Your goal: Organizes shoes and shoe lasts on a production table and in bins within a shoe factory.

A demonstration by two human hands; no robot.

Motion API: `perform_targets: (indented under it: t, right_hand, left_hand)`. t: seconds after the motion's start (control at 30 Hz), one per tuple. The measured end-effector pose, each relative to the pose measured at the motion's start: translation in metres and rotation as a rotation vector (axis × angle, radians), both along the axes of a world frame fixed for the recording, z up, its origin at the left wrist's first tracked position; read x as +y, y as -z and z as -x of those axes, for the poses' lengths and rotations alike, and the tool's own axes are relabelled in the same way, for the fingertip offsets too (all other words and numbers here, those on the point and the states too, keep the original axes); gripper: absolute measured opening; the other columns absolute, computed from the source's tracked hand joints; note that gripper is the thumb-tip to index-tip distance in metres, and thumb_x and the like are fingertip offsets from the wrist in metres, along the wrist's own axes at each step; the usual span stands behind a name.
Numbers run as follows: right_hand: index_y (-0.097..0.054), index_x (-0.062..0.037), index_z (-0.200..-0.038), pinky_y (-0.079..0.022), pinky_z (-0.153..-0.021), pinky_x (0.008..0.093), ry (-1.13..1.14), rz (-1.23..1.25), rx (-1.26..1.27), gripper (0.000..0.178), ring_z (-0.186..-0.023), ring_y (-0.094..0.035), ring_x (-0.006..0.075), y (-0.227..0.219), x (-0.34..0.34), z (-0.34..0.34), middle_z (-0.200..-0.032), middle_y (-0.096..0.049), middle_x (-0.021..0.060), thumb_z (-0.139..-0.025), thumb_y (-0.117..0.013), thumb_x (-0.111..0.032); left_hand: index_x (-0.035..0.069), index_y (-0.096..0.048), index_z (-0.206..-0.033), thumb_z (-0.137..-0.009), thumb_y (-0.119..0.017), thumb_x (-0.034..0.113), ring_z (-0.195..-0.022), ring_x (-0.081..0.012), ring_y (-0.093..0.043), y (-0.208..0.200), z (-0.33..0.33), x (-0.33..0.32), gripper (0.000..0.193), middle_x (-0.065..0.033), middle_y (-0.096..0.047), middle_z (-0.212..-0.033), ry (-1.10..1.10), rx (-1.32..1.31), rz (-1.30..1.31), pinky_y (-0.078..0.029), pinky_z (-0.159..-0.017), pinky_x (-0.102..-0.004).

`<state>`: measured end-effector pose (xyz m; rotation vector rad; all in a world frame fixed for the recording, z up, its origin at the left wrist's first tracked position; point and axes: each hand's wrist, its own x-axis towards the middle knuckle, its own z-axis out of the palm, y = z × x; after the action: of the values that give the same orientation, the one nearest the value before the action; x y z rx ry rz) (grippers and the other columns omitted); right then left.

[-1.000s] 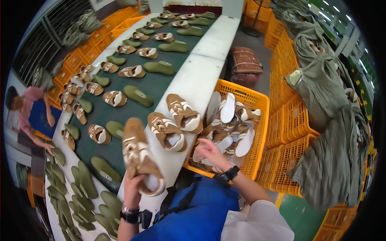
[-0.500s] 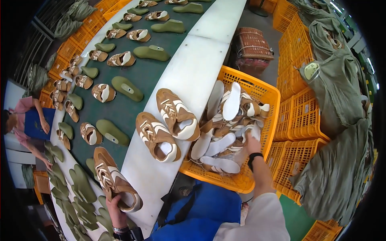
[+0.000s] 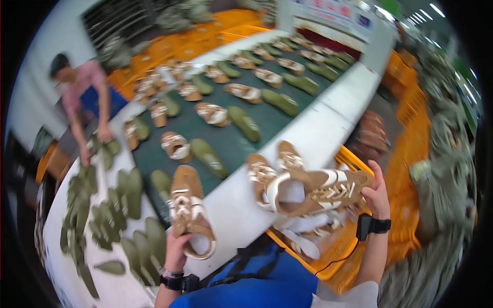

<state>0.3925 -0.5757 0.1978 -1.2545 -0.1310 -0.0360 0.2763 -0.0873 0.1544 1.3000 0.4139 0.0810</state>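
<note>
The left hand (image 3: 176,251) grips a brown shoe (image 3: 186,205) near its heel, over the near end of the green belt (image 3: 233,154). Right of the belt, the right hand (image 3: 378,195) pinches another shoe (image 3: 336,192) by its toe above an orange basket (image 3: 349,247); blur makes its finger placement uncertain.
</note>
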Motion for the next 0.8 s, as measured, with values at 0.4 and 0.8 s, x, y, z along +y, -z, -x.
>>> perform_targets:
  t: [0.4,0.8]
  right_hand:
    - [-0.036,-0.0112,-0.13,-0.047,-0.076,0.0305,-0.78,0.799,-0.207,0.059,-0.089,-0.058,0.0215,0.095,0.302,-0.123,-0.103,-0.056,0.0134,-0.077,-0.062,-0.012]
    - [-0.057,-0.0115,-0.1,-0.046,-0.072,0.042,-0.746,1.32,-1.005,0.035,-0.086,-0.055,0.0321,0.083,0.295,0.018,-0.099,-0.056,0.0129,-0.068,-0.065,-0.026]
  left_hand:
    - [-0.002,-0.045,-0.117,-0.074,-0.06,0.001,-0.095,-0.0138,-0.054,0.004,0.115,0.035,0.046,-0.0065,-0.055,-0.108,-0.166,0.064,0.113,-0.043,-0.084,-0.0256]
    - [0.006,-0.04,-0.123,-0.084,-0.053,0.016,-0.087,-0.0159,-0.061,-0.013,0.084,0.122,0.042,-0.0069,-0.057,-0.105,-0.175,0.09,0.375,-0.052,-0.075,-0.032]
